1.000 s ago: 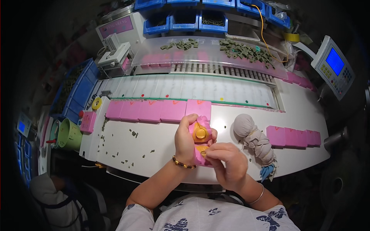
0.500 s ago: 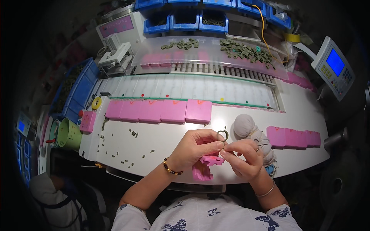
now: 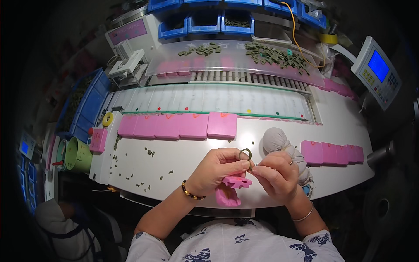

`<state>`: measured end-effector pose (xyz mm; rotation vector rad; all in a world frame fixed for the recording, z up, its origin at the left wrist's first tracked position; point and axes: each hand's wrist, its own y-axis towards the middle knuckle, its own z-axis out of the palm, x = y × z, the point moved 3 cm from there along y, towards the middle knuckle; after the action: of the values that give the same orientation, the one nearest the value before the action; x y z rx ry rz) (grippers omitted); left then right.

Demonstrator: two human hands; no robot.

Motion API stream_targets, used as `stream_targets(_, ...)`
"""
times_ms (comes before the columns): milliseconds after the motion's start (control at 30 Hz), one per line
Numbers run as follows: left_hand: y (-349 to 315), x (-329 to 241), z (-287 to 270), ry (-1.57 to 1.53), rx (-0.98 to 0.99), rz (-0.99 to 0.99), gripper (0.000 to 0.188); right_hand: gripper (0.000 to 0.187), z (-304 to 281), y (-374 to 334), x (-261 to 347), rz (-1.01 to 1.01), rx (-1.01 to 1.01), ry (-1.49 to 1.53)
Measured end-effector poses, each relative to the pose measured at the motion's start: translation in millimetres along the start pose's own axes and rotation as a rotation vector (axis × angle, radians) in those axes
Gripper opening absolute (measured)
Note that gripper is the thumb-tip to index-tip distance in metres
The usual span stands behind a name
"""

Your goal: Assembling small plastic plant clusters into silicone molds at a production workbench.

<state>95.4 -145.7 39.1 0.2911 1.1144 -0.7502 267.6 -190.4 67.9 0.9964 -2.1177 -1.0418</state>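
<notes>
Dark green, the small ring (image 3: 250, 153) is over the white table's (image 3: 174, 153) near middle, pinched by my left hand (image 3: 216, 169) above pink pieces (image 3: 228, 196); my right hand (image 3: 279, 175), fingertips narrowed, is at its lower end.

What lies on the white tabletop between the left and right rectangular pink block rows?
In the head view: a pale cloth bundle and a tiny dark fragment.

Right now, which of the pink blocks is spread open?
The pink block in the left hand: its two parts gape apart, whereas the pink blocks in the left row and right row look closed.
</notes>
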Motion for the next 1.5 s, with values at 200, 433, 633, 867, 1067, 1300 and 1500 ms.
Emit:
stream_targets(200, 1, 4, 2, 0.029, 0.009, 0.034, 0.015, 0.026, -2, -1, 2, -0.022, 0.055, -0.01)
stream_targets(433, -3, 8, 6, 0.263, -0.123, 0.251, 0.016, 0.021, -3, 3, -2, 0.119, 0.122, 0.136)
stream_targets(633, -7, 4, 16, 0.503, -0.212, 0.538, 0.011, 0.011, 10, -15, -8, 0.66, 0.053, 0.692)
stream_targets(867, -12, -13, 14, 0.936, -0.241, 0.927, 0.023, 0.004, 14, -24, -26, 1.205, 0.053, 1.023)
stream_targets(1067, -14, -18, 4, 0.896, -0.297, 1.008, 0.031, 0.008, 6, -3, -21, 0.711, 0.111, 0.251)
stream_targets(1300, -5, -28, -17, 0.699, -0.22, 0.482, 0.009, 0.012, 2, -5, -23, 0.702, 0.133, 0.144)
stream_targets(1500, 24, -66, -33, 0.755, 0.166, -0.376, 0.016, 0.021, -8, -8, -26, 0.7, 0.137, 0.16)
